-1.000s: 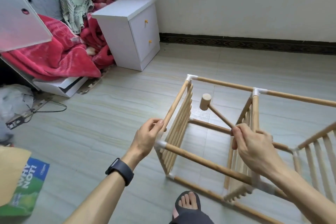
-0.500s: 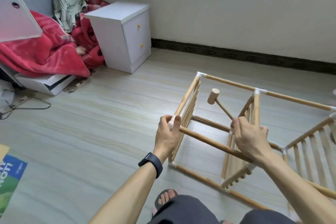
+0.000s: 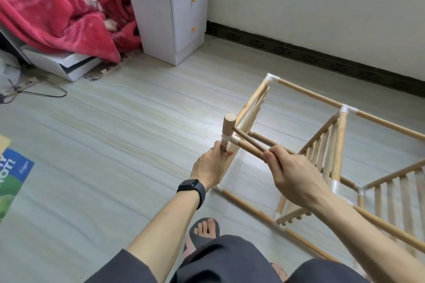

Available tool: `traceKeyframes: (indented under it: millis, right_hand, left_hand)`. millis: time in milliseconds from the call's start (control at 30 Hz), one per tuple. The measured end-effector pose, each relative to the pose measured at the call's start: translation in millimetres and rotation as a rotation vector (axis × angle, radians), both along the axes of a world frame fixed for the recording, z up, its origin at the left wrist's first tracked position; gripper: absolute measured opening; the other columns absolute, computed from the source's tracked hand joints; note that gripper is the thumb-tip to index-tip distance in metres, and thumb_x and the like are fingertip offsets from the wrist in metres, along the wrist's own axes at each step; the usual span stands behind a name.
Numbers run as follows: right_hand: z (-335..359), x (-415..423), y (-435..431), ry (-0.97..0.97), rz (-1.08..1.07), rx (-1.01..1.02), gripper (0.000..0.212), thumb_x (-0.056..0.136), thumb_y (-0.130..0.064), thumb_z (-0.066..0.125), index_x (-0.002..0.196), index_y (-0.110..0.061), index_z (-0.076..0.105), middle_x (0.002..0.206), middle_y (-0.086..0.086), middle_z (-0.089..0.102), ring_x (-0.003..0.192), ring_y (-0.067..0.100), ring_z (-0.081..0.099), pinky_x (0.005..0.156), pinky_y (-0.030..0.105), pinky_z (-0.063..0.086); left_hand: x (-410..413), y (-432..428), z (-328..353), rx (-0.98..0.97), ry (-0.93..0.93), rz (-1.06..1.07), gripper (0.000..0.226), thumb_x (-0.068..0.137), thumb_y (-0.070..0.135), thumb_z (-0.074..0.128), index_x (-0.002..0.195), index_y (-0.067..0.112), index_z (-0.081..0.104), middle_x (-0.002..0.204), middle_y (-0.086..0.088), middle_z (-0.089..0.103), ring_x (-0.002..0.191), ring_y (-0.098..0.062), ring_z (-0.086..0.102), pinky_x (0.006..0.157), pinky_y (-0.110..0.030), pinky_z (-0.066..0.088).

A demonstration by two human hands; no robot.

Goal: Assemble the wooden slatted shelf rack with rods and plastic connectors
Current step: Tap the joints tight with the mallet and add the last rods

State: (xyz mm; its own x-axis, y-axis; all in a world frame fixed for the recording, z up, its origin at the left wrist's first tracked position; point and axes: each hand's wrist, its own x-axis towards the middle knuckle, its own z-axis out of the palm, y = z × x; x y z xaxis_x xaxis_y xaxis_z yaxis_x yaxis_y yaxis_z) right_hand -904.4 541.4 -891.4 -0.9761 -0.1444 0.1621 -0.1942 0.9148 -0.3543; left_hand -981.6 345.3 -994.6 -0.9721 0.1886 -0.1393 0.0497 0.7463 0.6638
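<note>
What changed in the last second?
The right hand swung the small wooden mallet left, from inside the wooden slatted rack to its near white plastic corner connector. The left hand slid off that corner to grip the rack just below it. The right hand's grip and the rack's position are unchanged.

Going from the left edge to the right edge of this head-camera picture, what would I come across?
Red blanket → white cabinet → left hand gripping the rack → right hand holding the mallet → slatted panel at the far right.
</note>
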Motion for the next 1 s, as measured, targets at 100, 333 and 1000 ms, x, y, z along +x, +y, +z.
traceKeyframes:
  millis: [100, 333, 1000]
  right_hand:
    - [6.2, -2.5, 1.0, 0.133, 0.008, -0.194, 0.041, 0.105, -0.05, 0.028, 0.095, -0.021, 0.055, 0.051, -0.009, 0.047, 0.05, 0.011, 0.054, 0.045, 0.018, 0.031]
    - [3.9, 0.8, 0.0, -0.101, 0.003, 0.014, 0.038, 0.103, -0.051, 0.027, 0.092, -0.024, 0.052, 0.053, -0.003, 0.053, 0.043, 0.012, 0.05, 0.043, 0.029, 0.041]
    - [6.0, -0.1, 0.2, 0.058, 0.001, -0.151, 0.037, 0.107, -0.046, 0.025, 0.086, -0.025, 0.047, 0.053, -0.007, 0.05, 0.046, 0.013, 0.053, 0.044, 0.022, 0.042]
  left_hand:
    - [-3.7, 0.8, -2.9, -0.034, 0.019, -0.006, 0.036, 0.102, 0.052, 0.031, 0.107, 0.018, 0.039, 0.092, -0.007, 0.067, 0.082, -0.035, 0.063, 0.069, -0.047, 0.052]
    - [-3.0, 2.1, -8.4, -0.058, 0.077, -0.003, 0.04, 0.103, 0.052, 0.035, 0.11, 0.014, 0.04, 0.083, -0.006, 0.062, 0.077, -0.035, 0.063, 0.061, -0.041, 0.044]
    - [-0.7, 2.8, -6.1, -0.051, 0.042, 0.011, 0.037, 0.104, 0.052, 0.032, 0.112, 0.017, 0.039, 0.09, -0.007, 0.065, 0.082, -0.034, 0.064, 0.07, -0.047, 0.053]
